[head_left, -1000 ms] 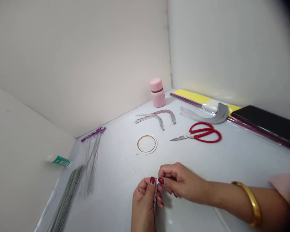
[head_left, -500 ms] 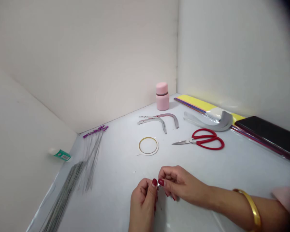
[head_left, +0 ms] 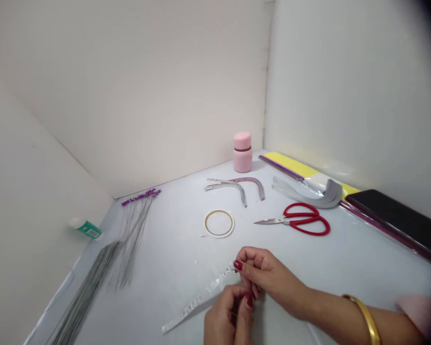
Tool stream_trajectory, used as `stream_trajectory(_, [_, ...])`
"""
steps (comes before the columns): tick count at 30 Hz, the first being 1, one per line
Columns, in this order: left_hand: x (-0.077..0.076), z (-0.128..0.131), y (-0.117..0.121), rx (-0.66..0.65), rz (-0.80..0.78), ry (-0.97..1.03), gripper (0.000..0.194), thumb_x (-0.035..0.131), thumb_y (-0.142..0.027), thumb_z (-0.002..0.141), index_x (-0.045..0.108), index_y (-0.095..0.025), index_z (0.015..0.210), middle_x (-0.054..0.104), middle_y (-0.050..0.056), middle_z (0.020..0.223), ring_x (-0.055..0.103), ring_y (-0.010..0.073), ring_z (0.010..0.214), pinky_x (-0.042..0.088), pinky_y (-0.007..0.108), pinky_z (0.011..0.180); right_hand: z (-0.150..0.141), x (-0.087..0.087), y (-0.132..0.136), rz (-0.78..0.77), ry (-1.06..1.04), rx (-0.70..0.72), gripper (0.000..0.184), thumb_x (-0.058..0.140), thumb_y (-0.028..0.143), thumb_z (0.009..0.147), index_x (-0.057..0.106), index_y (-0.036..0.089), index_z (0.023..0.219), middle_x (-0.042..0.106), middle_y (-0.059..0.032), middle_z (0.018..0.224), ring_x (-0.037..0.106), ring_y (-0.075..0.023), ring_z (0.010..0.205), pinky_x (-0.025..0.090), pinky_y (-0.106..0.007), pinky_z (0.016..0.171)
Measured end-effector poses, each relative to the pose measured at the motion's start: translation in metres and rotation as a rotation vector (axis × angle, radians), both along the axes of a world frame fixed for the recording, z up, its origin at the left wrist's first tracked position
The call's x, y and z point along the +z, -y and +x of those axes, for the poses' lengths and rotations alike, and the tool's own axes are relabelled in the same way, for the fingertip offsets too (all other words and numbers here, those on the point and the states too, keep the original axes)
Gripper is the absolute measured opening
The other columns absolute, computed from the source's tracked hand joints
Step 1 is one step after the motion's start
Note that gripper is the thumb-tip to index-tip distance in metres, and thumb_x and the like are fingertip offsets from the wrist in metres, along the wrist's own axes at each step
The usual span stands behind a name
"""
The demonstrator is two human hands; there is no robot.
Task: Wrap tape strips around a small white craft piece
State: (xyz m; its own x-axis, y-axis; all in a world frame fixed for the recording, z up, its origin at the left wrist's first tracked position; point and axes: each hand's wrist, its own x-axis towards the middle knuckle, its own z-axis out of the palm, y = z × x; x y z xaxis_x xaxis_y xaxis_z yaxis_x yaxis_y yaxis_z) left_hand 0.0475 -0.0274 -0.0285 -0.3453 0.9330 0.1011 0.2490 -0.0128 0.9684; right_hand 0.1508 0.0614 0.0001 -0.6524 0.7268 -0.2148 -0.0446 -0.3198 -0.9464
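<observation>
In the head view my right hand (head_left: 260,270) pinches, between thumb and fingers, one end of a narrow whitish patterned strip (head_left: 197,303). The strip slants down to the left, its far end loose over the table. Close below, my left hand (head_left: 230,314) has thumb and forefinger pressed together; what lies between them, if anything, is hidden. A ring of narrow tape (head_left: 231,232) lies flat beyond the hands. Red-handled scissors (head_left: 294,221) rest to its right, blades pointing left.
Two curved bundles of strips (head_left: 242,190) lie before a pink flask (head_left: 243,159). On the right are a grey curled strip bundle (head_left: 332,194), yellow sheets (head_left: 290,164) and a black phone (head_left: 398,213). Thin wires (head_left: 89,287), purple-tipped stems (head_left: 138,225) and a green-labelled tube (head_left: 89,230) occupy the left.
The whitish strip now extends out to the left from my right hand. My left hand has moved right and down, below my right fingers. The view has tilted slightly.
</observation>
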Motion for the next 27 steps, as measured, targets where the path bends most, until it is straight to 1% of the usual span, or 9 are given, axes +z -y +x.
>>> stream_trajectory(1, [-0.002, 0.002, -0.003, 0.013, -0.092, 0.186, 0.033, 0.052, -0.049, 0.075, 0.060, -0.018, 0.068, 0.054, 0.000, 0.048, 0.045, 0.0098, 0.039, 0.034, 0.019, 0.038, 0.000, 0.001, 0.001, 0.008, -0.004, -0.007, 0.033, 0.058, 0.046, 0.074, 0.046, 0.015, 0.070, 0.048, 0.0069, 0.048, 0.040, -0.0042, 0.039, 0.029, -0.016, 0.039])
stream_trajectory(3, [0.001, 0.001, -0.008, 0.085, -0.156, 0.474, 0.037, 0.064, -0.052, 0.064, 0.057, -0.016, 0.067, 0.053, -0.001, 0.050, 0.044, 0.0084, 0.040, 0.035, 0.017, 0.037, 0.000, 0.003, 0.003, 0.017, -0.009, -0.001, 0.033, 0.060, 0.044, 0.073, 0.047, 0.014, 0.069, 0.049, 0.0061, 0.051, 0.041, -0.0043, 0.042, 0.030, -0.016, 0.042])
stream_trajectory(5, [0.007, -0.003, -0.013, 0.140, -0.157, 0.622, 0.038, 0.072, -0.047, 0.056, 0.061, -0.014, 0.072, 0.056, 0.000, 0.053, 0.046, 0.0086, 0.042, 0.038, 0.018, 0.039, -0.001, 0.004, 0.005, 0.007, -0.003, 0.024, 0.032, 0.060, 0.043, 0.073, 0.047, 0.014, 0.068, 0.050, 0.0051, 0.052, 0.043, -0.0044, 0.043, 0.031, -0.016, 0.043])
stream_trajectory(7, [0.014, -0.007, -0.015, 0.178, -0.137, 0.635, 0.035, 0.075, -0.043, 0.053, 0.066, -0.013, 0.067, 0.058, 0.002, 0.052, 0.047, 0.0093, 0.043, 0.040, 0.020, 0.042, -0.001, 0.003, 0.006, -0.009, 0.009, 0.064, 0.033, 0.060, 0.044, 0.073, 0.048, 0.013, 0.069, 0.050, 0.0047, 0.051, 0.042, -0.0044, 0.041, 0.030, -0.016, 0.042])
stream_trajectory(9, [0.018, -0.008, -0.014, 0.230, -0.124, 0.593, 0.031, 0.076, -0.042, 0.051, 0.067, -0.013, 0.057, 0.057, 0.002, 0.047, 0.046, 0.0098, 0.043, 0.039, 0.021, 0.043, -0.001, 0.002, 0.006, -0.011, 0.018, 0.093, 0.034, 0.059, 0.045, 0.073, 0.048, 0.013, 0.070, 0.051, 0.0045, 0.051, 0.042, -0.0041, 0.040, 0.030, -0.016, 0.041])
stream_trajectory(12, [0.019, -0.008, -0.013, 0.307, -0.134, 0.582, 0.030, 0.078, -0.041, 0.049, 0.065, -0.014, 0.051, 0.056, 0.001, 0.041, 0.047, 0.0100, 0.041, 0.038, 0.021, 0.044, -0.001, 0.000, 0.007, 0.002, 0.035, 0.125, 0.034, 0.058, 0.046, 0.074, 0.048, 0.013, 0.072, 0.051, 0.0042, 0.053, 0.042, -0.0039, 0.040, 0.030, -0.016, 0.041])
stream_trajectory(14, [0.019, -0.007, -0.012, 0.326, -0.144, 0.605, 0.030, 0.078, -0.039, 0.048, 0.064, -0.013, 0.051, 0.057, 0.001, 0.041, 0.048, 0.0100, 0.041, 0.038, 0.021, 0.044, -0.001, -0.001, 0.008, 0.015, 0.054, 0.137, 0.033, 0.058, 0.045, 0.074, 0.049, 0.013, 0.073, 0.051, 0.0040, 0.054, 0.042, -0.0042, 0.041, 0.030, -0.016, 0.041])
stream_trajectory(21, [0.021, -0.007, -0.014, 0.347, -0.179, 0.654, 0.029, 0.079, -0.036, 0.047, 0.060, -0.013, 0.048, 0.056, 0.000, 0.040, 0.047, 0.0097, 0.039, 0.038, 0.021, 0.043, 0.000, 0.000, 0.011, 0.121, 0.107, 0.149, 0.028, 0.054, 0.041, 0.078, 0.051, 0.014, 0.073, 0.051, 0.0026, 0.057, 0.043, -0.0062, 0.047, 0.034, -0.018, 0.045])
stream_trajectory(27, [0.023, -0.010, -0.014, 0.257, -0.177, 0.644, 0.033, 0.078, -0.042, 0.048, 0.063, -0.013, 0.049, 0.053, -0.001, 0.041, 0.043, 0.0083, 0.040, 0.036, 0.020, 0.043, 0.000, 0.000, 0.009, 0.081, 0.117, 0.165, 0.033, 0.052, 0.046, 0.076, 0.046, 0.015, 0.069, 0.049, 0.0041, 0.051, 0.039, -0.0051, 0.039, 0.031, -0.017, 0.041])
